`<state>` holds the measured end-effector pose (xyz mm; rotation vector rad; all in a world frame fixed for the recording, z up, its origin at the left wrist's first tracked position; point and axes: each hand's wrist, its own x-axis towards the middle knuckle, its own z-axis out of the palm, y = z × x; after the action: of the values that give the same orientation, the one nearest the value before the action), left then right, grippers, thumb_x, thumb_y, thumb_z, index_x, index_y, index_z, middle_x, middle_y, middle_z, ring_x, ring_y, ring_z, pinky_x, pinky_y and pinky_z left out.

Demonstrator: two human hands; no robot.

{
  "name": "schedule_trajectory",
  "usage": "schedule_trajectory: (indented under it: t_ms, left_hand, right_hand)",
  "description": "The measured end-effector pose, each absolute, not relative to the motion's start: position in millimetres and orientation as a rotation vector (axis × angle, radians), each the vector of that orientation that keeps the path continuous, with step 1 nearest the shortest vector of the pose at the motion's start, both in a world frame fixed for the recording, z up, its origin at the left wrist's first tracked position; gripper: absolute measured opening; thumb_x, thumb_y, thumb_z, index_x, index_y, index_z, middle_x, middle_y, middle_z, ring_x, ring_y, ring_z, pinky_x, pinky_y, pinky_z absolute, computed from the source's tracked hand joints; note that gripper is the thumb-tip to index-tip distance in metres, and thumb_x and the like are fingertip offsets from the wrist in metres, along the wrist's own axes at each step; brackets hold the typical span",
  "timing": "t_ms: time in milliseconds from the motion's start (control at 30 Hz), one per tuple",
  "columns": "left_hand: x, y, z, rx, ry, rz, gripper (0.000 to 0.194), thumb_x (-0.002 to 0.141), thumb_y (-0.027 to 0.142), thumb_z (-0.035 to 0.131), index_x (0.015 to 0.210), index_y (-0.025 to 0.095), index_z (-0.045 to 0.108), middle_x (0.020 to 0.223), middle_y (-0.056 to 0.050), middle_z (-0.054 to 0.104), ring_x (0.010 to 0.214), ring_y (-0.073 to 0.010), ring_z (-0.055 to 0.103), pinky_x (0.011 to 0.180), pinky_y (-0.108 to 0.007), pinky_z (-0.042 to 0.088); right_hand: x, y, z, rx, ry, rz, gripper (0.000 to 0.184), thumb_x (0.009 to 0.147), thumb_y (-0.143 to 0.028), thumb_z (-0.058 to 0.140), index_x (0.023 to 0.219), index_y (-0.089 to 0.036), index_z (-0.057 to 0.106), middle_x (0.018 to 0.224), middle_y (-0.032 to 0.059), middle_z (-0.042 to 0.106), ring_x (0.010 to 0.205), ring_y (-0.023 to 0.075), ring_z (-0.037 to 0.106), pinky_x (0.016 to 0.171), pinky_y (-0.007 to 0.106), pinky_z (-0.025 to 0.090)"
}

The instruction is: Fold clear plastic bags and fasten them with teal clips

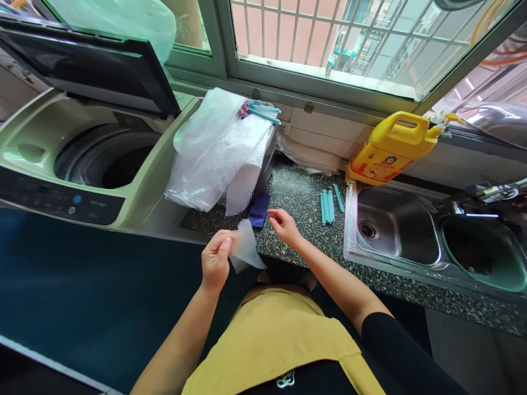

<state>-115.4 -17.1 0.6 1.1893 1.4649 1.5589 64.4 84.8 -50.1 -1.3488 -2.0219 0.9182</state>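
My left hand (216,260) pinches the edge of a translucent plastic bag (246,249), which hangs limp past the counter's front edge. Just right of it, my right hand (285,226) hovers over the counter with its fingers loosely bent and a small gap at the tips; I make out nothing in them. Close to its fingertips lies a dark blue flat box (259,210). Behind that, a pile of clear plastic bags (214,148) is heaped on the counter. Several teal plastic strips (327,207) lie to the right, and more teal strips (264,112) rest on top of the pile.
A top-loading washing machine (135,197) with its lid raised stands at the left. To the right are a steel sink (395,227), a green basin (486,249) and a yellow jug (389,148). A barred window (329,33) rises behind the speckled counter (296,186).
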Motion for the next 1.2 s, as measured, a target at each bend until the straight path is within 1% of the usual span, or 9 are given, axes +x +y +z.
schedule_trajectory:
  t_ms: [100, 233, 300, 533, 633, 733, 867, 1033, 1200]
  left_hand:
    - [-111, -19, 8, 1.252, 1.382, 1.515, 0.027, 0.083, 0.036, 0.052, 0.073, 0.017, 0.069, 0.079, -0.005, 0.064, 0.077, -0.0179, 0.057, 0.069, -0.027, 0.045]
    - [-107, -17, 16, 1.236, 1.278, 1.516, 0.027, 0.085, 0.033, 0.052, 0.075, 0.016, 0.070, 0.077, -0.006, 0.062, 0.073, -0.0170, 0.055, 0.064, -0.027, 0.043]
    - [-106, -16, 20, 1.247, 1.230, 1.526, 0.027, 0.086, 0.032, 0.051, 0.074, 0.016, 0.070, 0.077, -0.005, 0.061, 0.071, -0.0165, 0.054, 0.063, -0.027, 0.041]
    - [-102, -11, 44, 1.425, 1.165, 1.511, 0.027, 0.087, 0.033, 0.050, 0.074, 0.016, 0.067, 0.076, -0.004, 0.060, 0.070, -0.0155, 0.053, 0.062, -0.026, 0.040]
    - [-100, -8, 57, 1.557, 1.147, 1.498, 0.026, 0.088, 0.032, 0.050, 0.075, 0.016, 0.066, 0.078, -0.004, 0.060, 0.072, -0.0153, 0.054, 0.064, -0.026, 0.042]
    - [-97, -3, 61, 1.593, 1.108, 1.502, 0.024, 0.089, 0.034, 0.050, 0.084, 0.016, 0.066, 0.080, -0.004, 0.061, 0.074, -0.0151, 0.056, 0.068, -0.026, 0.044]
    - [-90, -1, 42, 1.510, 0.911, 1.615, 0.036, 0.083, 0.043, 0.059, 0.112, 0.022, 0.053, 0.095, -0.005, 0.061, 0.080, -0.0154, 0.060, 0.071, -0.027, 0.047]
    - [-75, 1, 20, 1.616, 0.811, 1.655, 0.035, 0.077, 0.038, 0.068, 0.102, 0.024, 0.047, 0.114, -0.009, 0.055, 0.107, -0.0208, 0.056, 0.086, -0.034, 0.046]
    - [-65, 8, 22, 1.661, 0.765, 1.783, 0.037, 0.079, 0.039, 0.066, 0.108, 0.026, 0.046, 0.120, -0.010, 0.054, 0.112, -0.0221, 0.054, 0.094, -0.040, 0.043]
  right_hand:
    - [67, 67, -25, -0.972, -1.827, 1.097, 0.028, 0.086, -0.035, 0.052, 0.107, -0.018, 0.060, 0.095, 0.0058, 0.062, 0.079, 0.0136, 0.057, 0.072, 0.027, 0.049]
    - [65, 52, 1, -0.773, -1.715, 1.337, 0.051, 0.080, -0.059, 0.054, 0.110, -0.019, 0.058, 0.105, 0.0073, 0.060, 0.089, 0.0159, 0.057, 0.078, 0.030, 0.049]
    - [64, 49, 10, -0.702, -1.701, 1.403, 0.057, 0.075, -0.065, 0.056, 0.111, -0.020, 0.058, 0.108, 0.0076, 0.060, 0.095, 0.0179, 0.057, 0.083, 0.032, 0.047]
    - [60, 41, 36, -0.672, -1.691, 1.378, 0.044, 0.072, -0.056, 0.066, 0.095, -0.018, 0.061, 0.089, 0.0041, 0.061, 0.083, 0.0166, 0.055, 0.076, 0.029, 0.043]
    - [60, 37, 45, -0.730, -1.666, 1.290, 0.037, 0.074, -0.054, 0.065, 0.074, -0.018, 0.057, 0.072, 0.0000, 0.053, 0.068, 0.0128, 0.049, 0.066, 0.027, 0.041]
    - [62, 35, 50, -0.781, -1.638, 1.189, 0.041, 0.075, -0.053, 0.063, 0.060, -0.018, 0.049, 0.062, -0.0021, 0.045, 0.061, 0.0110, 0.042, 0.059, 0.025, 0.037]
    - [68, 33, 55, -0.793, -1.533, 1.109, 0.037, 0.076, -0.050, 0.064, 0.062, -0.018, 0.051, 0.064, -0.0019, 0.045, 0.060, 0.0107, 0.041, 0.055, 0.024, 0.035]
    - [81, 32, 62, -0.832, -1.404, 1.033, 0.034, 0.076, -0.047, 0.066, 0.063, -0.019, 0.052, 0.064, -0.0026, 0.043, 0.059, 0.0101, 0.040, 0.054, 0.024, 0.035]
    - [90, 32, 66, -0.893, -1.320, 1.028, 0.037, 0.072, -0.052, 0.067, 0.064, -0.019, 0.054, 0.062, -0.0030, 0.046, 0.056, 0.0094, 0.040, 0.052, 0.024, 0.035]
